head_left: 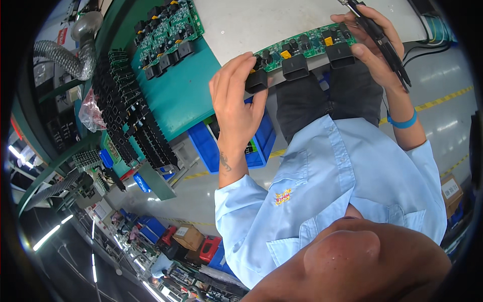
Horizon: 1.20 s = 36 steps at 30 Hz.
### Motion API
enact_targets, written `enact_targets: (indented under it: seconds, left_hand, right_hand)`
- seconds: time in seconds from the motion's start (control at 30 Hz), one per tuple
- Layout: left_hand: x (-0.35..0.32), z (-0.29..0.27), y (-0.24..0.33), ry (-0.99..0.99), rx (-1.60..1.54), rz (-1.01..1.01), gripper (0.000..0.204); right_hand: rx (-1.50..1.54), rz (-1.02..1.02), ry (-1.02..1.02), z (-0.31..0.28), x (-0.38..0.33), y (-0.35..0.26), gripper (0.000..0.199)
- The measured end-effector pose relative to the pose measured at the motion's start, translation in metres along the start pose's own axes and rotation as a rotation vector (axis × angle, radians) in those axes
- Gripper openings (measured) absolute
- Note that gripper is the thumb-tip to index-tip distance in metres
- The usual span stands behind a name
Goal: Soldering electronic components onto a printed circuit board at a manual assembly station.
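Note:
A long green circuit board (314, 46) with black components, yellow parts and three black connector housings is held up between my two hands. My left hand (234, 93) grips its left end, thumb below and fingers above, by the left housing (256, 80). My right hand (376, 48) holds the right end with thumb and fingertips. A slim black-handled tool with a metal tip, looking like pliers (385, 45), lies across that same hand, its handles toward the wrist. A blue band (404, 120) circles my right wrist.
Similar circuit boards (168, 35) lie on the green mat (186, 95) at left, by a pale work surface (241, 22). Rows of black connector parts (126, 110) stand farther left. A blue bin (206, 146) is below the bench edge. Cables (432, 48) run at far right.

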<state>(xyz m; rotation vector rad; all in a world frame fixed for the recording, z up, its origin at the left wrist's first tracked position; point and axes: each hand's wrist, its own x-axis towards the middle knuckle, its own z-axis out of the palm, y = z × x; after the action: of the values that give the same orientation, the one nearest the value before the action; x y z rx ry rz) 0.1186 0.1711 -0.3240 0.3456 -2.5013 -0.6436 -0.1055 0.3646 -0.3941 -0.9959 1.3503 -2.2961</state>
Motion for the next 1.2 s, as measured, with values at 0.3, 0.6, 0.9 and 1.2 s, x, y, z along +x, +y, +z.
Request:
enact_targets:
  seconds: [0.3, 0.6, 0.9, 1.2]
  left_hand:
    - [0.006, 0.008, 0.003, -0.012, -0.106, 0.035, 0.052]
    - [-0.006, 0.018, 0.002, 0.013, -0.302, -0.046, 0.050]
    - [-0.013, 0.025, -0.003, 0.030, -0.129, 0.022, 0.043]
    - [-0.003, 0.010, -0.018, 0.181, 0.062, 0.169, 0.041]
  right_hand:
    - [0.016, -0.068, 0.027, -0.002, 0.002, -0.005, 0.073]
    - [-0.098, -0.059, -0.246, -0.020, 0.007, -0.022, 0.082]
    - [-0.065, 0.017, -0.228, -0.019, 0.008, -0.022, 0.082]
    - [-0.162, -0.020, -0.186, -0.018, 0.025, -0.033, 0.078]
